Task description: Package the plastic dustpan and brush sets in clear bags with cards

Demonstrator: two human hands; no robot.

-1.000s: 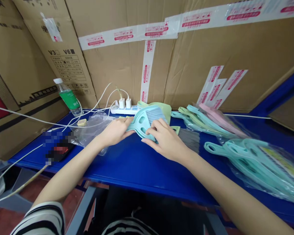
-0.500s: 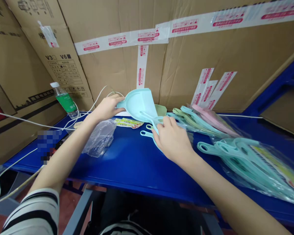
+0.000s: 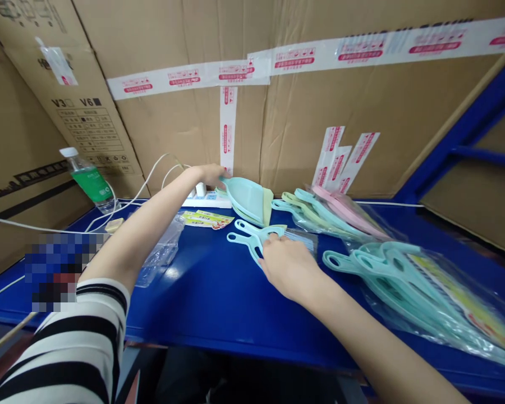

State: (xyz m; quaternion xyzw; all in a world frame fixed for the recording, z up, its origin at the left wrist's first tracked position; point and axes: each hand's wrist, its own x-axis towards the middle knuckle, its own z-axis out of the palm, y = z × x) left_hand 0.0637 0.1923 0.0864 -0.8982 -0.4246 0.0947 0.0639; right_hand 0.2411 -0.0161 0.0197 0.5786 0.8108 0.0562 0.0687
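The right grip [image 3: 290, 272] sits low on the blue worktop [image 3: 210, 306], fingers curled down onto two stacked mint-green hand brushes [image 3: 255, 237]; whether it pinches them cannot be told. The brushes' looped handles point left of the grip, their grey bristles [image 3: 303, 242] right. Further right lies a clear bag of mint-green brushes [image 3: 404, 292]. Beyond the grip, the left grip [image 3: 206, 175] reaches out, fingers at the handle end of stacked mint-green dustpans [image 3: 246, 201], contact unclear. A clear plastic bag [image 3: 160, 252] lies below that arm.
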